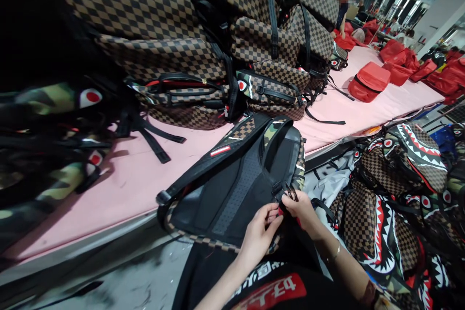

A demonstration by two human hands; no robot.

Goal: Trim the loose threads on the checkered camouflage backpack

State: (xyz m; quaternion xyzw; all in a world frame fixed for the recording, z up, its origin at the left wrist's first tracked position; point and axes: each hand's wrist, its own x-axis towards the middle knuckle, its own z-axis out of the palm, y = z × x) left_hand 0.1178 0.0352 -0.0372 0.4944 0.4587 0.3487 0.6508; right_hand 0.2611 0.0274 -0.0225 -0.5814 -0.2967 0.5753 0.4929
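A black-backed backpack (232, 198) with checkered brown edging lies on the table's near edge against my body, its padded back panel facing up. One shoulder strap (271, 155) runs down its right side to where both hands meet. My left hand (259, 227) is closed in a pinch at the lower end of this strap. My right hand (300, 208) grips the strap from the other side, its fingers bent. Slim dark prongs (291, 193) stick up by the right hand's fingers; what they belong to is unclear. The strap's end is mostly hidden by my fingers.
Checkered backpacks (163, 58) are piled high along the pink table (145, 174). Red bags (368, 82) lie farther right, near a person (345, 5) at the far end. More shark-mouth backpacks (378, 232) are heaped low on my right.
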